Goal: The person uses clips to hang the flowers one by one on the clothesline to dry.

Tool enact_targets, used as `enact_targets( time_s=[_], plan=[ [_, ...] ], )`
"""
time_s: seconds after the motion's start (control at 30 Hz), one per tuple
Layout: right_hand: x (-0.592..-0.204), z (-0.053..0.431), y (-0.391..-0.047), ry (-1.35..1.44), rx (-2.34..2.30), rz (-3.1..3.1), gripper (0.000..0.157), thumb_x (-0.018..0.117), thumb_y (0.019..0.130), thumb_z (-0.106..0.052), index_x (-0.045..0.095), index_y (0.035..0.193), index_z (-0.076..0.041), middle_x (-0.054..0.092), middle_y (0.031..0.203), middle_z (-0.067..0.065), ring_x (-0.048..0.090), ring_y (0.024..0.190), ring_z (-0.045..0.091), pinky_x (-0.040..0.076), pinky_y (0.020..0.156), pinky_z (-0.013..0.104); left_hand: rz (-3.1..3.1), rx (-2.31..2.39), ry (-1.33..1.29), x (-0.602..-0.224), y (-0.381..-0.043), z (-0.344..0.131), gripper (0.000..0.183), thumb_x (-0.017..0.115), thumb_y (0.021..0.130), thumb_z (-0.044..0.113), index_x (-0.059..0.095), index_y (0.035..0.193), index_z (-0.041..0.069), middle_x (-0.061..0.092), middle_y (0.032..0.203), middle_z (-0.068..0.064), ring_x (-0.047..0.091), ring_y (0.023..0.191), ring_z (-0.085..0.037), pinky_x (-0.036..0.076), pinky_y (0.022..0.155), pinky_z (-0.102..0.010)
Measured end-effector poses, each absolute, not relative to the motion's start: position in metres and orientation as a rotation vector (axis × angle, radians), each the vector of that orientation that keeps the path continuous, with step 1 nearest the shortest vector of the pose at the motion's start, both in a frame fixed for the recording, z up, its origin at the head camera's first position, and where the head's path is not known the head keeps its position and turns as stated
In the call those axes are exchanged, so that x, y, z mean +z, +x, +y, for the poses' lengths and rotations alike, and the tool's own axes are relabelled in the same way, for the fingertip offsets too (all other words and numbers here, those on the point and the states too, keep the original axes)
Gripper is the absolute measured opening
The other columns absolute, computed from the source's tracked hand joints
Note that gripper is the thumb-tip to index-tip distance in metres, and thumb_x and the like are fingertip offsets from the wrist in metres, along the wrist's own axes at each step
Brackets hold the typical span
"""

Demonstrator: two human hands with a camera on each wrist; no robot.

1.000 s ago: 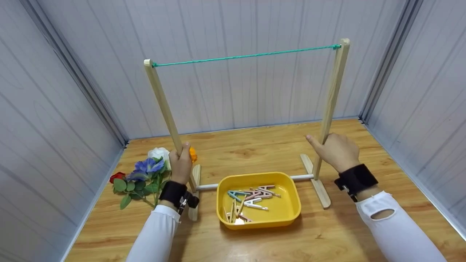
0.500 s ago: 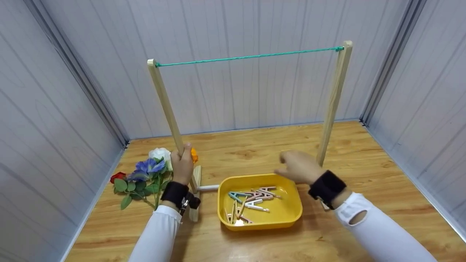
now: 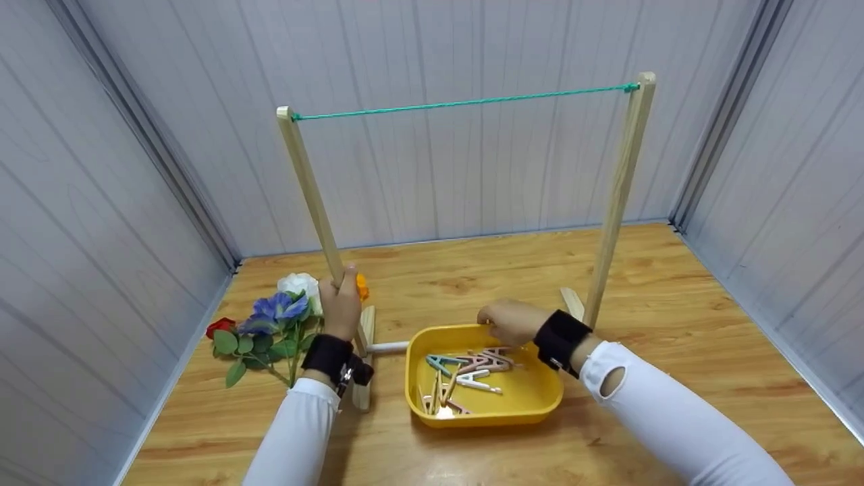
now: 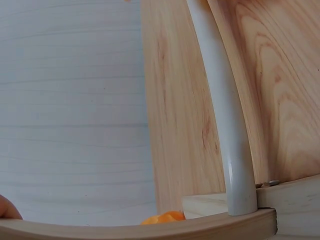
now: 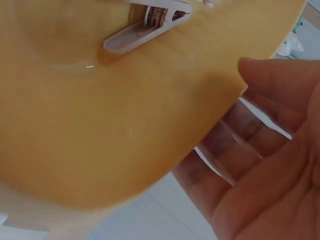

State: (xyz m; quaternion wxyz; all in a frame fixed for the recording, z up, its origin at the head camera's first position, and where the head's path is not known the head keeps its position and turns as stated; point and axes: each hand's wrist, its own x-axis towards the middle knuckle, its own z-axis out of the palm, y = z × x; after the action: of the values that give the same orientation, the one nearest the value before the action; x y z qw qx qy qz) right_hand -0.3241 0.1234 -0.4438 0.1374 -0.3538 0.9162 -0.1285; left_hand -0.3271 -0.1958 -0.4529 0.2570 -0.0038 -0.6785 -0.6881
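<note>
My left hand (image 3: pixel 341 307) grips the left upright (image 3: pixel 310 196) of a wooden rack, its thumb lying up along the wood. A green cord (image 3: pixel 466 102) is strung between the tops of the two uprights. At the far right rim of a yellow plastic tray (image 3: pixel 489 421) is my right hand (image 3: pixel 516 322). The right wrist view shows the thumb (image 5: pixel 275 80) at the rim and the fingers going behind the tray's wall. Several plastic clothespins (image 3: pixel 474 382) in pink, white, teal and yellow lie in the tray. A pinkish clothespin (image 5: pixel 130 42) appears closer there.
Artificial flowers, a red rose (image 3: pixel 220 328), a blue bloom (image 3: pixel 280 307) and a white one (image 3: pixel 297 283), lie left of the rack. Something orange (image 3: pixel 362 287) shows behind my left hand. A white crossbar (image 3: pixel 389 347) runs behind the tray. Panel walls enclose the wooden table (image 3: pixel 466 277).
My right hand has left the right upright and moved left and down to the tray's far rim. My left hand stays on the left upright.
</note>
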Motion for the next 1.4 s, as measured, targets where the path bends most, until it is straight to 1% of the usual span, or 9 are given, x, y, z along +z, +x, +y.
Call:
enact_targets(
  time_s=[0.13,0.27,0.37,0.5,0.6,0.7,0.93,1.17,1.4],
  plan=[
    [-0.443,0.119,-0.326,-1.042,-0.313,2.634,0.017,0.062,0.105,0.002,0.075,0.116,0.005,0.078,0.114,0.022,0.075,0.104,0.036,0.062,0.094,0.050,-1.857,-1.857,-0.016,-0.453,-0.327,-0.195,0.053,0.054,0.112,0.018,0.054,0.059,0.015,0.050,0.052,0.007,0.039,0.046,-0.007,0.032,0.047,-0.022],
    [-0.441,0.114,-0.325,-1.095,-0.275,2.639,0.016,0.070,0.101,-0.001,0.076,0.115,0.003,0.078,0.113,0.020,0.075,0.102,0.035,0.062,0.093,0.050,-1.852,-1.872,-0.015,-0.452,-0.326,-0.195,0.052,0.053,0.112,0.018,0.055,0.060,0.013,0.050,0.052,0.007,0.038,0.046,-0.007,0.031,0.047,-0.022],
    [-0.441,0.112,-0.326,-1.122,-0.259,2.636,0.021,0.069,0.101,0.002,0.076,0.120,0.003,0.078,0.118,0.020,0.075,0.109,0.037,0.061,0.097,0.050,-1.840,-1.876,-0.026,-0.451,-0.327,-0.195,0.052,0.053,0.112,0.016,0.054,0.061,0.013,0.050,0.052,0.004,0.037,0.045,-0.007,0.031,0.047,-0.022],
    [-0.440,0.113,-0.328,-1.162,-0.231,2.617,0.017,0.063,0.101,0.006,0.077,0.111,0.002,0.078,0.109,0.018,0.073,0.094,0.030,0.062,0.087,0.044,-1.837,-1.875,-0.039,-0.452,-0.329,-0.193,0.050,0.053,0.112,0.014,0.055,0.062,0.013,0.051,0.053,0.003,0.038,0.046,-0.007,0.032,0.048,-0.023],
    [-0.439,0.119,-0.328,-1.191,-0.224,2.583,0.012,0.063,0.099,0.008,0.073,0.099,0.002,0.070,0.090,0.012,0.057,0.076,0.020,0.050,0.072,0.034,-1.851,-1.874,-0.031,-0.453,-0.330,-0.192,0.050,0.054,0.112,0.015,0.055,0.062,0.013,0.050,0.053,0.006,0.038,0.046,-0.007,0.032,0.048,-0.022],
    [-0.439,0.128,-0.328,-1.182,-0.244,2.555,0.013,0.063,0.097,0.009,0.066,0.090,-0.001,0.055,0.079,0.003,0.043,0.070,0.015,0.037,0.067,0.029,-1.858,-1.869,-0.026,-0.454,-0.330,-0.191,0.051,0.055,0.111,0.015,0.055,0.060,0.014,0.049,0.052,0.007,0.037,0.046,-0.007,0.031,0.047,-0.022],
    [-0.435,0.158,-0.326,-1.158,-0.266,2.565,0.019,0.063,0.098,0.008,0.059,0.083,-0.004,0.040,0.074,-0.004,0.037,0.067,0.011,0.032,0.065,0.026,-1.846,-1.893,-0.039,-0.456,-0.330,-0.189,0.057,0.054,0.112,0.016,0.046,0.056,0.018,0.047,0.050,0.009,0.037,0.044,-0.006,0.031,0.046,-0.021],
    [-0.429,0.197,-0.324,-1.038,-0.344,2.588,0.016,0.062,0.104,0.001,0.067,0.091,-0.007,0.056,0.079,-0.002,0.048,0.070,0.011,0.043,0.066,0.028,-1.835,-1.881,-0.055,-0.456,-0.333,-0.188,0.058,0.053,0.112,0.012,0.040,0.056,0.019,0.042,0.049,0.010,0.034,0.044,-0.005,0.028,0.045,-0.021],
    [-0.425,0.239,-0.318,-0.996,-0.380,2.635,0.014,0.066,0.103,0.000,0.070,0.094,-0.010,0.070,0.090,0.001,0.061,0.081,0.012,0.057,0.076,0.037,-1.834,-1.897,-0.050,-0.453,-0.333,-0.190,0.060,0.055,0.112,0.015,0.038,0.055,0.020,0.043,0.048,0.010,0.035,0.043,-0.005,0.029,0.045,-0.021]
  ],
)
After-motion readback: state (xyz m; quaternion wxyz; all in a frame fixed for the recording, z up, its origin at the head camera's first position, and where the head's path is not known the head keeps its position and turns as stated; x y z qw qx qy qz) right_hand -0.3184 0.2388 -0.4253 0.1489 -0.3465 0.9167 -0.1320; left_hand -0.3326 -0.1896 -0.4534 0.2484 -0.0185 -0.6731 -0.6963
